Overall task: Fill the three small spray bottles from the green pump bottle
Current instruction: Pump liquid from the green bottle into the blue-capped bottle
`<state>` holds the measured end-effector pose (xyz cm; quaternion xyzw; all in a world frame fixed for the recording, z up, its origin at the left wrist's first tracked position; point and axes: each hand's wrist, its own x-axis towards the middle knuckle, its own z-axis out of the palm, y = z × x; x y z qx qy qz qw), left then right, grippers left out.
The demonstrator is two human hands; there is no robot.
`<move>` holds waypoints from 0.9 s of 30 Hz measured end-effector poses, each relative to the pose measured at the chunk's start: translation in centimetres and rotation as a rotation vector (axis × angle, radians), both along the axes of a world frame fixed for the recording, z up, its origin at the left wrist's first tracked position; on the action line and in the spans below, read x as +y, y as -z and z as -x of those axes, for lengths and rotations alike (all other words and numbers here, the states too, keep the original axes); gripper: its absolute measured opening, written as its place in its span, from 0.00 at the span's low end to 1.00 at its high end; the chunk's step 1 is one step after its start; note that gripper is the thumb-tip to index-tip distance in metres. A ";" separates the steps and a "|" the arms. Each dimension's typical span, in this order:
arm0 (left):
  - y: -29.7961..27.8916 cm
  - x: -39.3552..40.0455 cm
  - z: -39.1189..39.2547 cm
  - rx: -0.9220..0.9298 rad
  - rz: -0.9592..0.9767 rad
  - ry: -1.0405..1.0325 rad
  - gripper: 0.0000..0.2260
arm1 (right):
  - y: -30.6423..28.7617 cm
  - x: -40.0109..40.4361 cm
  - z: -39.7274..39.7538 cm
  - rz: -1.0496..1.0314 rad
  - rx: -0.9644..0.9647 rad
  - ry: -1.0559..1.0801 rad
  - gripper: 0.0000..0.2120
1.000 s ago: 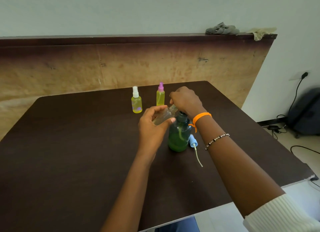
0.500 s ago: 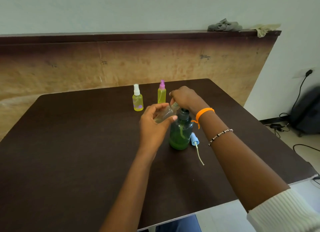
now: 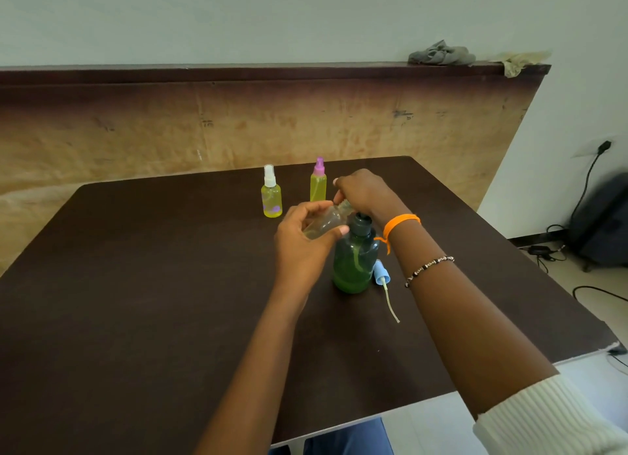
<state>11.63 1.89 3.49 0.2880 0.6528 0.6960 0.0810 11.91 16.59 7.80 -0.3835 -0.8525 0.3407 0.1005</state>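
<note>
At centre frame our left hand [image 3: 302, 244] grasps a tilted clear small bottle [image 3: 324, 222], its neck against the green pump bottle [image 3: 353, 261] on the table [image 3: 136, 301]; our right hand [image 3: 365, 191] curls over the pump head; two yellow-filled spray bottles [image 3: 271, 196] stand behind; a blue spray cap [image 3: 380, 274] lies just right; we see no readable writing

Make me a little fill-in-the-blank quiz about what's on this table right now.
1. The left hand holds a small ____ bottle tilted.
2. The blue spray cap lies on the table beside the ____ pump bottle.
3. The bottle with the pink cap holds ____ liquid.

Missing words: clear; green; yellow
</note>
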 end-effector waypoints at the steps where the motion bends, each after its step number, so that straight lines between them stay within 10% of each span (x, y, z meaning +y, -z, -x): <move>1: 0.0 0.0 0.0 0.000 0.000 -0.002 0.17 | 0.0 -0.1 -0.1 -0.009 0.000 0.009 0.24; 27: -0.4 -0.1 0.5 0.016 0.015 0.005 0.16 | -0.7 -0.6 0.0 0.028 -0.023 0.051 0.22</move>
